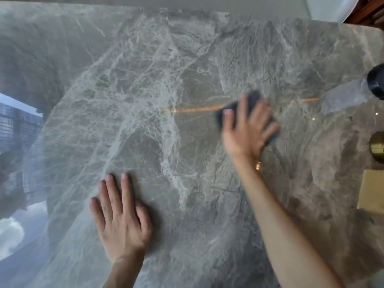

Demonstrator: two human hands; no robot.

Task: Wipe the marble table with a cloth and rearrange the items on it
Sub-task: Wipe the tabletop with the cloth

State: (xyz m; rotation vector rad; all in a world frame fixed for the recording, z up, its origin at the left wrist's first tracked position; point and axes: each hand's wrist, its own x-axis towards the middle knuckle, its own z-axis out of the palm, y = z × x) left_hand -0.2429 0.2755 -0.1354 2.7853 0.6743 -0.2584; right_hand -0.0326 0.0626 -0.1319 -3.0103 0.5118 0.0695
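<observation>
Right of centre in the frame, a small dark blue-grey wiping cloth [252, 100] lies flat on the polished grey marble desk with white veining [145, 90], pinned under the right hand [247, 129], whose fingers [228, 119] are spread wide and press down on it. Soft, light and limp, the cloth should slide easily and is best held under a flat palm. At lower centre, the left hand [120, 217] rests flat on bare marble, fingers nearly together, holding nothing. Along the right edge sit a black round object [377, 82], a brass round object [378, 146] and a tan rectangular block [373, 192], all cropped.
</observation>
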